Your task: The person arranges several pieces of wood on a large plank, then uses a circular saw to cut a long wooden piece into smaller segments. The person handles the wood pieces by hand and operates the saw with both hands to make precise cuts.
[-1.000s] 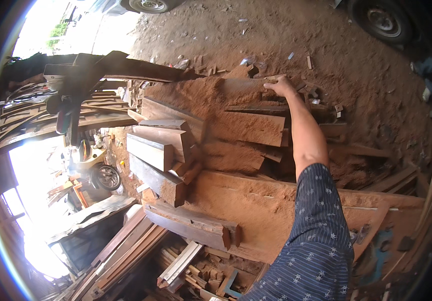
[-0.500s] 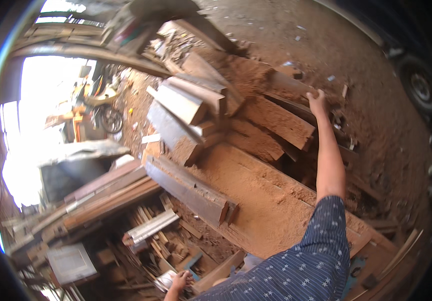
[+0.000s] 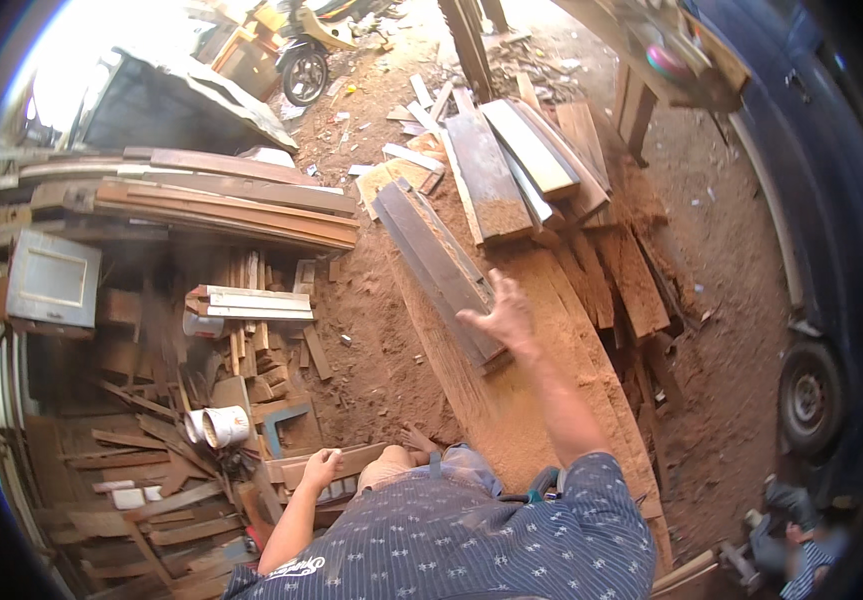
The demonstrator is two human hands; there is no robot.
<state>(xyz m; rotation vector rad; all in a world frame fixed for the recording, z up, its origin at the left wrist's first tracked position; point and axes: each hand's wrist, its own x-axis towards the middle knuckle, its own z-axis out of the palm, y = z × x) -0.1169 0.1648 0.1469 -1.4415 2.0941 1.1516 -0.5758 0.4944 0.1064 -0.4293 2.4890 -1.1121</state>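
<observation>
My right hand (image 3: 504, 318) reaches forward with its fingers spread. It is at the near end of a dark wooden beam (image 3: 421, 262), over or touching its edge; contact is hard to tell. The beam lies on a long board (image 3: 551, 365) dusted with orange sawdust. Low at the left, my left hand (image 3: 321, 468) has its fingers curled in; whatever they hold, if anything, is too small to make out. Beside it runs a wooden board (image 3: 356, 462). Beyond the right hand, several thick planks (image 3: 491, 170) are stacked at the far end of the long board.
Lumber (image 3: 221, 205) lies stacked at the left, above wood scraps and a white bucket (image 3: 224, 427). A dark blue vehicle (image 3: 801, 200) stands at the right. A motorbike wheel (image 3: 304, 75) shows at the back, near a wooden post (image 3: 466, 50).
The view has swung round to the right. My right hand has left the sawdust-covered planks on the right and come back over the dark beam. The left hand stays low.
</observation>
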